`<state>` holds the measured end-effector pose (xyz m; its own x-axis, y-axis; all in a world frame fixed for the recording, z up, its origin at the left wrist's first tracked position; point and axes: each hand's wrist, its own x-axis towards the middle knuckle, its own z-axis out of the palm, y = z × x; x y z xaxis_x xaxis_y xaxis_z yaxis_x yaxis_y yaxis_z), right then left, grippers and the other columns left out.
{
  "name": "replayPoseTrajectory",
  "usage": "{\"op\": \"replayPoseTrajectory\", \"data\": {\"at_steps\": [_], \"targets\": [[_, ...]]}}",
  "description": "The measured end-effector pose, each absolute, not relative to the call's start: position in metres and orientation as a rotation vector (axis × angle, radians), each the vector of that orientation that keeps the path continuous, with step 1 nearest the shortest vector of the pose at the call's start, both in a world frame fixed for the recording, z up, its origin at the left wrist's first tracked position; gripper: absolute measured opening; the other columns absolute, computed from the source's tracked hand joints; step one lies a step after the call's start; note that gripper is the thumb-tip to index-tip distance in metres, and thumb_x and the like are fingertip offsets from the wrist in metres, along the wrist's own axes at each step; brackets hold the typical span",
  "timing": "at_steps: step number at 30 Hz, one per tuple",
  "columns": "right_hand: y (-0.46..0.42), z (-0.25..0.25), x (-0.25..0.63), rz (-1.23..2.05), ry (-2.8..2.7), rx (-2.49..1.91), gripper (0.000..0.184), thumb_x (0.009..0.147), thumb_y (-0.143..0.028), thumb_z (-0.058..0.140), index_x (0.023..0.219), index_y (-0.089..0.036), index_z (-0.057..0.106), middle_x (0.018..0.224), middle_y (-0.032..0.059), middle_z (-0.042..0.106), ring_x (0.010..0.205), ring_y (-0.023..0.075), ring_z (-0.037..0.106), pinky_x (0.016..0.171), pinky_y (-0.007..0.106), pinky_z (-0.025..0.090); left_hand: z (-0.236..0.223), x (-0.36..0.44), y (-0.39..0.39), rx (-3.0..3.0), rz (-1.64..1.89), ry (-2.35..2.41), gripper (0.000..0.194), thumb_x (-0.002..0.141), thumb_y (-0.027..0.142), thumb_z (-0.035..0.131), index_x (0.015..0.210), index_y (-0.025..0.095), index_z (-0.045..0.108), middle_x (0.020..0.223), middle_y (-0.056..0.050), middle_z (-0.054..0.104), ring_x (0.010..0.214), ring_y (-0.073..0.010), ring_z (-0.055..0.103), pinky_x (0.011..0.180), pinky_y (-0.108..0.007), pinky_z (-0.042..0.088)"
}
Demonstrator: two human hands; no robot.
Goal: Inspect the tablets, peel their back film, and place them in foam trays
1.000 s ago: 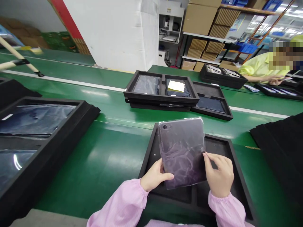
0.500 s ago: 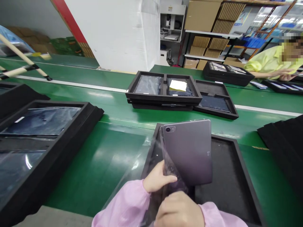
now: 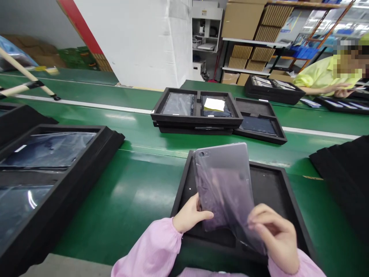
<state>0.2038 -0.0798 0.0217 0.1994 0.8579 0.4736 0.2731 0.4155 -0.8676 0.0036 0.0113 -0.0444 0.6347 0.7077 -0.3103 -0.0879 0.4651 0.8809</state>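
Observation:
A grey tablet [image 3: 221, 161] is tilted upright, its back and camera facing me. Clear plastic film [image 3: 230, 200] lies over most of that back and hangs loose past the lower right corner. My left hand [image 3: 193, 215] is closed on the tablet's lower left edge, thumb across the film. At the lower right, my right hand [image 3: 275, 234] pinches the loose part of the film between thumb and fingers. Beneath both hands sits a black foam tray [image 3: 276, 192] with recessed compartments on the green work surface [image 3: 144, 192].
At left, a black tray [image 3: 86, 169] holds tablets in clear film. Stacked trays [image 3: 196, 123] stand ahead, one bearing a white paper [image 3: 214, 104]. Another tray [image 3: 259, 125] leans beside them. Dark foam pieces [image 3: 343, 173] lie at right. A person in yellow [image 3: 319, 75] works far right.
My right hand has moved from the bottom centre to the right, drawing the film across the tablet's back, which was mostly bare before. My left hand keeps its hold.

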Motion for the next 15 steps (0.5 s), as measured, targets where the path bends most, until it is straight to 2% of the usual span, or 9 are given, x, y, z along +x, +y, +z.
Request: {"op": "replayPoseTrajectory", "data": {"at_steps": [2,4,6,8,10,12,15], "targets": [[-0.082,0.01,0.221,0.464,-1.212,-1.238,0.014,0.083,-0.022,0.07,0.069,-0.022,0.072,0.062,0.0031,0.067,0.056,0.0158,0.065,0.049,0.022,0.054,-0.045,0.004,0.011,0.95,0.543,0.737,0.061,0.056,0.024,0.084,0.111,0.017,0.059,0.119,-0.011,0.07,0.119,-0.0316,0.06,0.105,-0.045,0.043],[-0.083,-0.005,0.234,0.439,-1.073,-1.404,0.008,0.08,-0.029,0.072,0.081,-0.022,0.075,0.074,0.0054,0.072,0.063,0.0177,0.068,0.054,0.025,0.057,-0.047,0.004,0.011,0.95,0.53,0.743,0.06,0.055,0.022,0.083,0.11,0.017,0.06,0.119,-0.011,0.07,0.118,-0.0317,0.06,0.105,-0.045,0.043],[-0.08,-0.02,0.24,0.496,-0.949,-1.565,0.031,0.074,-0.038,0.076,0.099,-0.02,0.074,0.09,0.0091,0.075,0.074,0.0216,0.072,0.063,0.03,0.061,-0.047,0.004,0.011,0.949,0.53,0.754,0.06,0.055,0.022,0.083,0.11,0.017,0.06,0.119,-0.012,0.07,0.117,-0.0319,0.061,0.105,-0.046,0.043],[-0.074,-0.032,0.24,0.608,-0.871,-1.644,0.053,0.068,-0.047,0.079,0.11,-0.018,0.069,0.099,0.0123,0.075,0.085,0.0265,0.073,0.071,0.036,0.062,-0.047,0.004,0.011,0.951,0.544,0.758,0.061,0.055,0.021,0.083,0.111,0.017,0.06,0.12,-0.012,0.07,0.119,-0.0326,0.06,0.106,-0.047,0.042],[-0.067,-0.037,0.234,0.771,-0.874,-1.65,0.058,0.064,-0.055,0.079,0.105,-0.016,0.07,0.102,0.0149,0.075,0.092,0.0304,0.072,0.079,0.041,0.062,-0.047,0.004,0.011,0.957,0.557,0.759,0.063,0.054,0.023,0.084,0.112,0.017,0.061,0.121,-0.013,0.069,0.121,-0.0331,0.058,0.107,-0.047,0.042],[-0.061,-0.038,0.229,0.902,-0.898,-1.623,0.053,0.063,-0.06,0.079,0.093,-0.016,0.07,0.1,0.0156,0.076,0.095,0.0325,0.072,0.086,0.044,0.059,-0.046,0.004,0.011,0.967,0.554,0.762,0.064,0.054,0.025,0.085,0.112,0.016,0.061,0.122,-0.013,0.068,0.122,-0.0333,0.058,0.107,-0.047,0.042],[-0.055,-0.035,0.225,0.941,-0.875,-1.592,0.054,0.061,-0.061,0.08,0.09,-0.017,0.069,0.098,0.0151,0.077,0.097,0.0327,0.072,0.093,0.046,0.057,-0.044,0.004,0.011,0.969,0.555,0.781,0.065,0.054,0.025,0.085,0.113,0.015,0.06,0.122,-0.014,0.068,0.121,-0.0333,0.059,0.107,-0.047,0.042]]}}
